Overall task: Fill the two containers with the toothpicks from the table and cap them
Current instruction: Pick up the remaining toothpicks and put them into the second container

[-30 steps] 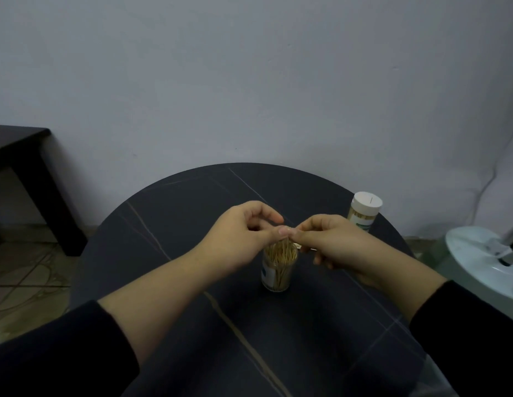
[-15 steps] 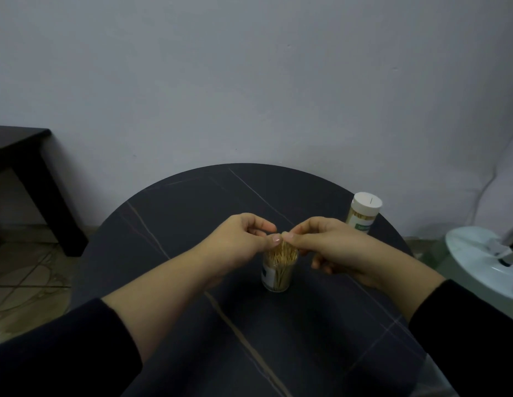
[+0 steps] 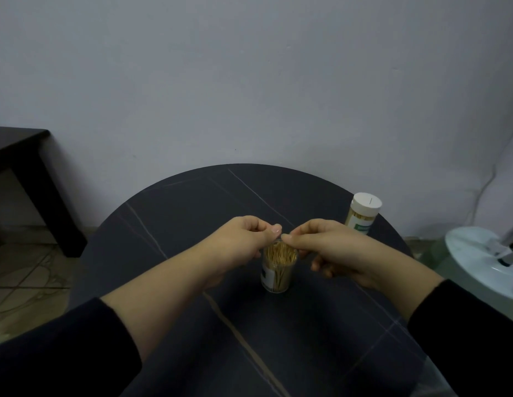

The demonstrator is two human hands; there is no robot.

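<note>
Uncapped container [image 3: 276,269] upright mid-table [image 3: 192,202], toothpicks [image 3: 279,253] on end, bristling at its rim. Left hand [image 3: 244,242] and right hand [image 3: 321,247] meet directly over the mouth with fingers curled and tips pinched, likely to feed or settle picks straight down; cannot tell whether either pinch holds any. Capped container [image 3: 362,213] stands well apart at the far right edge, presumably finished and kept clear.

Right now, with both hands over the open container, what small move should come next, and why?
Probably ease the left hand and right hand down to settle the toothpicks into the open container: they meet above its mouth, it is uncapped, while the far container wears its white cap.
</note>
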